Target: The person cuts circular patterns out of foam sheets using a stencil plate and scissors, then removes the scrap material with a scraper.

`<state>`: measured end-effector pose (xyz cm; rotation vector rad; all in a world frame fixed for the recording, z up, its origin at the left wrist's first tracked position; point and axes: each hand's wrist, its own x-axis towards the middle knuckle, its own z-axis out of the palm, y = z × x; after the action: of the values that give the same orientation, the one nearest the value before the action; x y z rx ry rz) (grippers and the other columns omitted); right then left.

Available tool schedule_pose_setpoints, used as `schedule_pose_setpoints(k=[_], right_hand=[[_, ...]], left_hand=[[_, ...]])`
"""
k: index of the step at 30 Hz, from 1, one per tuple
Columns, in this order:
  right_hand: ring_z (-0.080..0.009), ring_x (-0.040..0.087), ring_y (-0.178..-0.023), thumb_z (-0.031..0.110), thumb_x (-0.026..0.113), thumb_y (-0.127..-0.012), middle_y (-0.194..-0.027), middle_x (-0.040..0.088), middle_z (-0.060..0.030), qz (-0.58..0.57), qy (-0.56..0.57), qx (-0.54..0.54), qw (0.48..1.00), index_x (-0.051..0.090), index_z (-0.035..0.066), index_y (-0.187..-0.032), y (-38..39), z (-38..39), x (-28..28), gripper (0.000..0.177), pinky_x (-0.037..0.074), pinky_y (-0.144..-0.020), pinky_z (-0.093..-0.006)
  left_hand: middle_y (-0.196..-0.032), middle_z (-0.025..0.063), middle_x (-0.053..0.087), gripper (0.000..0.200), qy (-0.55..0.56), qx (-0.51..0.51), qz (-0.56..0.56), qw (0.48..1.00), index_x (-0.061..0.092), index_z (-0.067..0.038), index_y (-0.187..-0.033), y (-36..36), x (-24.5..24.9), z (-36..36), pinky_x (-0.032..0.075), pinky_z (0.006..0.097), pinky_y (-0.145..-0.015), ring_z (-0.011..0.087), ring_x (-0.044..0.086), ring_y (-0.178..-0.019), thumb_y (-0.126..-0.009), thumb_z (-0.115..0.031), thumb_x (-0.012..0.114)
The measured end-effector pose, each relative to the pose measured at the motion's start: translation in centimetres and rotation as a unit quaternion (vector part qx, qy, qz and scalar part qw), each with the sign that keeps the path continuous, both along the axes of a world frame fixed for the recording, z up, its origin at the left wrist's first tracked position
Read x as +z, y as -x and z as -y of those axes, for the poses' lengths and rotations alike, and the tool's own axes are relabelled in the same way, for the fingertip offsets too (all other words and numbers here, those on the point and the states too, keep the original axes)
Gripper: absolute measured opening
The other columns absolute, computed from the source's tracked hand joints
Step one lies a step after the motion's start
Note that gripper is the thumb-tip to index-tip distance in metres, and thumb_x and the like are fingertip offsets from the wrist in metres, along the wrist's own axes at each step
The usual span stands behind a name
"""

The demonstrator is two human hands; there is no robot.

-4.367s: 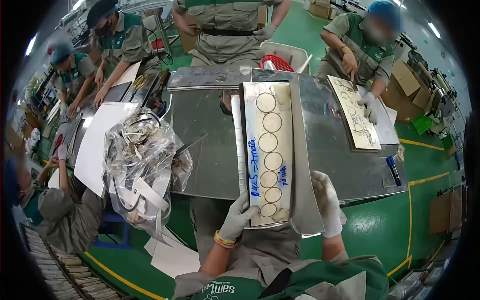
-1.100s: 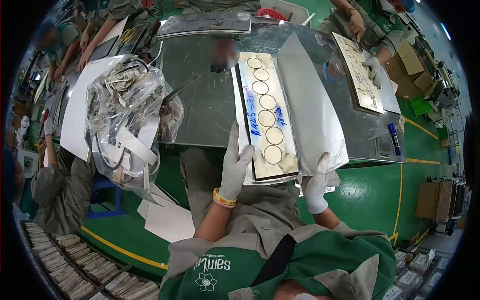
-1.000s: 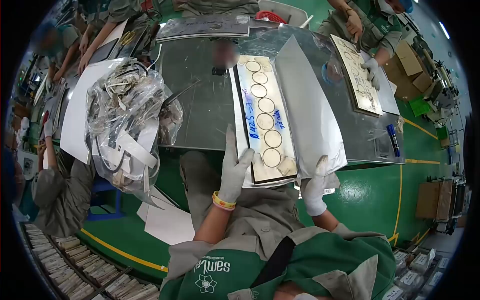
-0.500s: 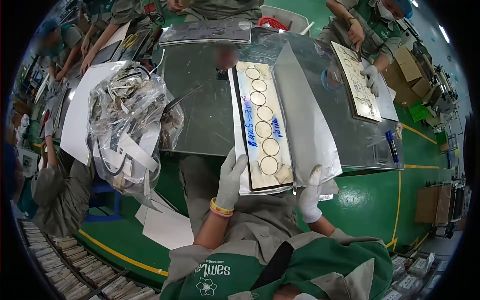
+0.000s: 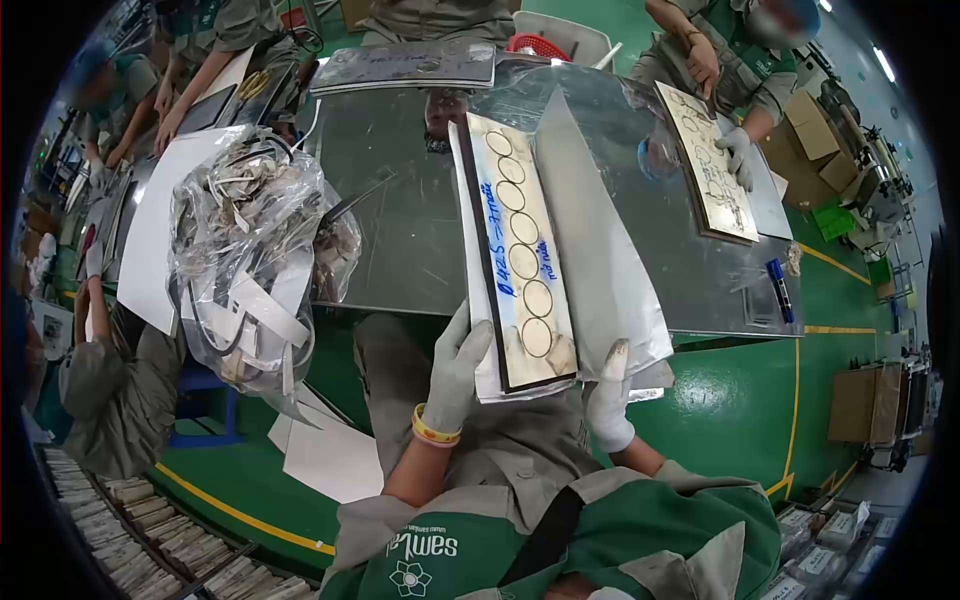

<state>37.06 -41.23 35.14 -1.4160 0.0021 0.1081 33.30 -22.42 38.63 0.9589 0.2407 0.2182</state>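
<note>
A long cream board (image 5: pixel 522 260) with a column of circular outlines and blue handwriting lies on white sheets with a dark layer under it. My left hand (image 5: pixel 458 365), in a pale glove, grips the lower left edge of this stack, thumb on top. To the right of the board, a pale grey sheet (image 5: pixel 590 240) slants outward. Its lower edge is held by my gloved right hand (image 5: pixel 608 400), thumb up and the other fingers hidden underneath. The stack's far part is over the dark table (image 5: pixel 390 240), while its near end sticks out past the edge.
A clear bag of scraps (image 5: pixel 250 270) with a pointed tool beside it is at the left. Across the table at right, a co-worker's gloved hand (image 5: pixel 737 155) rests on another patterned board (image 5: pixel 708 165). A blue marker (image 5: pixel 780 290) lies near the right edge.
The board and sheets have shifted slightly left and toward me, with both hands still on them. The view has also moved a little.
</note>
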Motion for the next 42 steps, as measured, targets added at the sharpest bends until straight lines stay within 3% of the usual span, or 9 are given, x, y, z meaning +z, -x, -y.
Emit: schedule_pose_setpoints(k=[6, 10, 13, 15, 20, 25, 30, 35, 42], right_hand=[[-0.0292, 0.032, -0.135, 0.027, 0.046, -0.097, -0.146, 0.033, -0.0199, 0.155, 0.144, 0.209, 0.955, 0.027, -0.007, -0.144, 1.1, 0.1, 2.2, 0.061, 0.025, -0.112, -0.0393], [-0.0265, 0.024, -0.14, 0.04, 0.047, -0.097, -0.152, 0.025, -0.0148, 0.058, 0.013, 0.307, 0.95, 0.016, 0.0, -0.15, 1.1, 0.6, 1.3, 0.073, 0.021, -0.115, -0.0393], [-0.0273, 0.033, -0.138, 0.077, 0.048, -0.081, -0.152, 0.028, -0.0104, -0.099, -0.124, 0.314, 0.936, 0.015, 0.011, -0.152, 1.0, 1.8, 2.3, 0.102, 0.031, -0.111, -0.0457], [-0.0275, 0.038, -0.135, 0.076, 0.045, -0.083, -0.15, 0.032, -0.0114, -0.143, -0.182, 0.288, 0.929, 0.02, 0.011, -0.15, 0.6, 3.0, 3.2, 0.097, 0.035, -0.108, -0.0457], [-0.0224, 0.056, -0.117, 0.005, 0.061, -0.082, -0.129, 0.053, -0.0158, -0.145, -0.153, 0.163, 0.964, 0.036, -0.006, -0.139, -1.1, 2.4, 5.3, 0.063, 0.046, -0.099, -0.0343], [-0.0248, 0.057, -0.116, 0.012, 0.066, -0.082, -0.129, 0.054, -0.016, -0.16, -0.167, 0.246, 0.941, 0.036, -0.004, -0.138, 0.9, 3.4, 3.5, 0.065, 0.047, -0.097, -0.0357], [-0.0224, 0.059, -0.108, 0.012, 0.076, -0.067, -0.119, 0.06, -0.0151, -0.16, -0.017, 0.285, 0.945, 0.047, -0.007, -0.128, 1.1, 3.8, 4.3, 0.07, 0.048, -0.092, -0.0342], [-0.0196, 0.056, -0.103, 0.021, 0.074, -0.077, -0.116, 0.057, -0.0102, -0.004, 0.109, 0.269, 0.957, 0.046, -0.004, -0.126, -1.4, -0.5, 6.7, 0.062, 0.045, -0.091, -0.0343], [-0.0159, 0.061, -0.078, 0.011, 0.072, -0.077, -0.088, 0.065, -0.0087, 0.155, 0.153, 0.51, 0.832, 0.063, -0.003, -0.099, 1.3, -10.3, 9.6, 0.028, 0.049, -0.072, -0.031]], left_hand=[[-0.14, 0.0123, 0.046, 0.053, 0.028, -0.083, -0.045, 0.995, 0.033, 0.005, -0.144, 0.4, -0.1, 0.8, 0.037, 0.0316, -0.106, 0.0189, 0.047, -0.126, -0.104, -0.03, 0.036], [-0.15, 0.0257, 0.031, 0.054, -0.571, -0.083, 0.126, 0.807, 0.041, 0.003, -0.141, -0.3, 2.9, 2.0, 0.022, 0.0451, -0.115, 0.0413, 0.026, -0.14, -0.091, -0.014, 0.051], [-0.147, 0.0256, 0.036, 0.047, -0.648, -0.071, 0.073, 0.755, 0.056, -0.011, -0.132, 0.1, 3.6, 2.9, 0.026, 0.0475, -0.112, 0.0469, 0.03, -0.136, -0.088, -0.025, 0.061], [-0.145, 0.0252, 0.038, 0.045, -0.604, -0.044, 0.094, 0.79, 0.061, -0.013, -0.127, 0.3, 2.8, 3.5, 0.03, 0.0464, -0.11, 0.0456, 0.032, -0.135, -0.084, -0.027, 0.066], [-0.146, 0.0274, 0.033, 0.052, -0.551, 0.058, 0.027, 0.832, 0.052, 0.0, -0.131, 1.6, 1.1, 4.4, 0.033, 0.043, -0.109, 0.0366, 0.042, -0.128, -0.084, -0.016, 0.067], [-0.132, 0.0112, 0.05, 0.053, -0.059, -0.021, 0.054, 0.997, 0.034, 0.004, -0.14, 0.4, -1.1, 0.8, 0.043, 0.0309, -0.099, 0.0172, 0.05, -0.119, -0.093, -0.012, 0.056], [-0.129, 0.0086, 0.054, 0.05, 0.032, -0.059, 0.066, 0.996, 0.04, 0.001, -0.137, 2.3, -0.5, -0.6, 0.041, 0.0309, -0.101, 0.0146, 0.051, -0.119, -0.093, -0.013, 0.057], [-0.138, 0.0082, 0.048, 0.063, 0.045, -0.03, 0.146, 0.988, 0.034, -0.001, -0.144, 4.8, 0.5, -1.5, 0.035, 0.033, -0.107, 0.0157, 0.044, -0.127, -0.088, -0.009, 0.062], [-0.111, 0.004, 0.063, 0.035, 0.181, 0.327, 0.097, 0.922, 0.055, -0.001, -0.12, 11.8, -3.0, -5.1, 0.049, 0.0285, -0.087, 0.0116, 0.06, -0.098, -0.094, -0.024, 0.059]])
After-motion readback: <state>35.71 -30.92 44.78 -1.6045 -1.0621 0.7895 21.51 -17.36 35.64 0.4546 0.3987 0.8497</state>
